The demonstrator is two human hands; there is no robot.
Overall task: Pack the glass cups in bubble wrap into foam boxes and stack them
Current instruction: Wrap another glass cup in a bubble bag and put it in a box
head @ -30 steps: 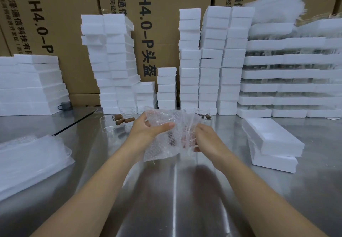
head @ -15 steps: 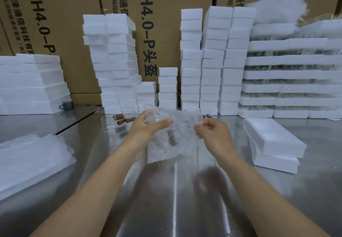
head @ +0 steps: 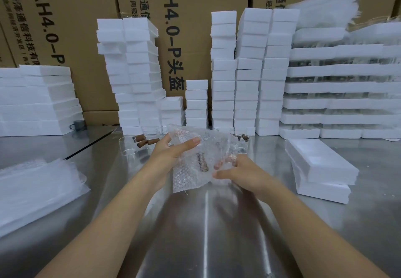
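Gripping the upper edge of the bubble wrap (head: 186, 175) with the left hand (head: 171, 154), thumb laid across the front. Pinching its right side with the right hand (head: 240, 175), fingers curled. Inside the wrap, held over mid-worktop (head: 206, 234): the glass cup (head: 201, 163), brown handle showing through. Close on the right, two stacked foam boxes (head: 321, 164). Far left, a heap of bubble-wrap sheets (head: 36, 191). Bare steel between the forearms. Behind, unwrapped cups (head: 128, 148) before foam towers (head: 223, 71).

brown-handled glass cup (head: 200, 162) sits inside crumpled clear bubble wrap (head: 186, 180).
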